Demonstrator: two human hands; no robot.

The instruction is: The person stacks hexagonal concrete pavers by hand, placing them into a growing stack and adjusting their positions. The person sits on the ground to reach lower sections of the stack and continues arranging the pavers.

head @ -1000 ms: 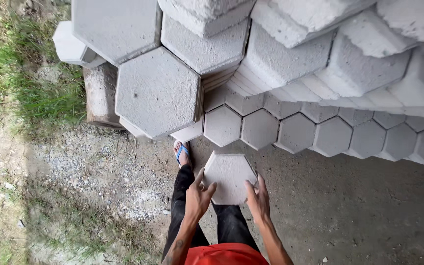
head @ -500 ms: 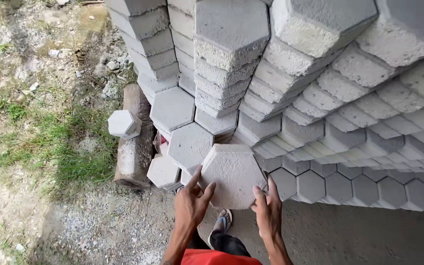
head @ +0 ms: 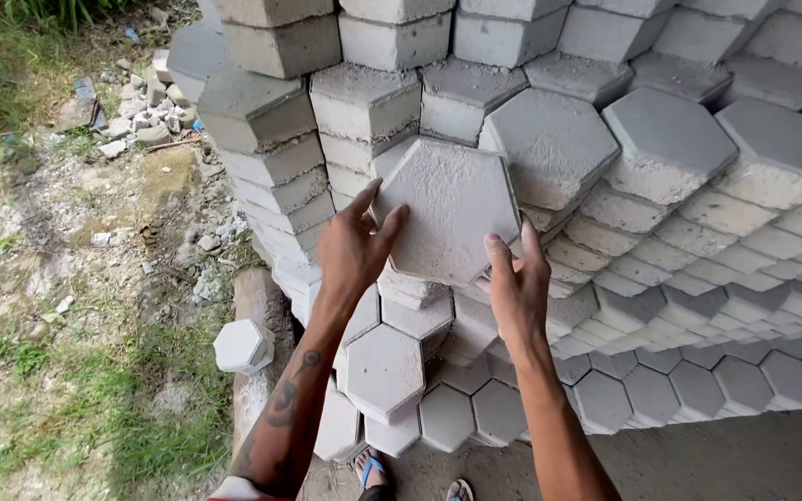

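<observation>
Hexagonal paver (head: 452, 211) is up from waist height, over the person's legs, to the upper rows of the stacked block pile (head: 661, 148). 1.0 s ago it was held flat and low above the gravel; now it's tilted with its broad face to the camera, pressed in against the stack's face. Left hand (head: 355, 246) has shifted from the block's lower edge to its left side, fingers (head: 384, 227) spread over the face. Right hand (head: 515, 283) now sits at the lower right edge. Both arms have gone from bent to stretched out. Head view has swung up: the sandalled feet (head: 373, 468) have dropped to the bottom edge of the frame.
</observation>
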